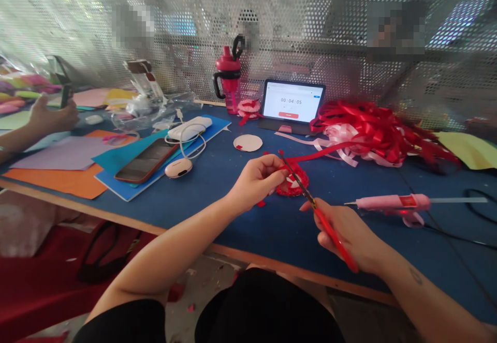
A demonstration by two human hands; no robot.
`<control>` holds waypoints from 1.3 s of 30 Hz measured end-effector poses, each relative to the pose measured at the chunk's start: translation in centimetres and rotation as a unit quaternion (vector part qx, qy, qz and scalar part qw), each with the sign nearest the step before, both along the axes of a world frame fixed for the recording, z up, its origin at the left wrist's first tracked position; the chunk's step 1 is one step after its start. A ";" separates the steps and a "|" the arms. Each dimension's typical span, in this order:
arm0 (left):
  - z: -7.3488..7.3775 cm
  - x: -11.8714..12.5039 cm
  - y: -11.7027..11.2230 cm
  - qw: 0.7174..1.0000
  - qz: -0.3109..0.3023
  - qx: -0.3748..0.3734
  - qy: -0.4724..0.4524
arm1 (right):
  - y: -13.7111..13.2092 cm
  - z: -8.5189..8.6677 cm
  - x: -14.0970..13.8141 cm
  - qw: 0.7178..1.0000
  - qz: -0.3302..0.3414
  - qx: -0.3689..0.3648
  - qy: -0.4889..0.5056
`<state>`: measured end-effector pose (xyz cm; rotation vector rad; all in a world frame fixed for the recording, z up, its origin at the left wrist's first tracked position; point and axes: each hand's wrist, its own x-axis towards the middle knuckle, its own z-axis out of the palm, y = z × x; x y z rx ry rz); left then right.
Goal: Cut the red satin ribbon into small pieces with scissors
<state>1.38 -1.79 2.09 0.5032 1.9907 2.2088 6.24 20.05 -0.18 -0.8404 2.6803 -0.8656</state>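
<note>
My left hand (261, 178) pinches a red ribbon (322, 153) near its end; the strip runs right to a heap of red ribbons (368, 125). In my right hand (341, 229) is a pair of scissors (330, 235) with red handles, its blades reaching up to the ribbon beside my left fingertips. Whether the blades are parted is hard to make out. Below them on the table lies a round red ribbon piece (297, 183) with a white middle, partly hidden by the scissors and my left hand. A white disc (247, 143) lies just beyond.
A pink glue gun (396, 203) with a cord lies at right. Behind stand a tablet (293, 101) showing a timer and a red bottle (228, 79). A phone (147, 161) and power bank (190, 128) rest on blue folders at left. Another person's hand (52, 115) holds a phone at far left.
</note>
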 end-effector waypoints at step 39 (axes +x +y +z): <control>-0.2 -0.5 -0.3 0.999 -0.027 0.016 -0.023 | 0.3 -0.2 -0.2 0.994 -0.020 -0.104 -0.031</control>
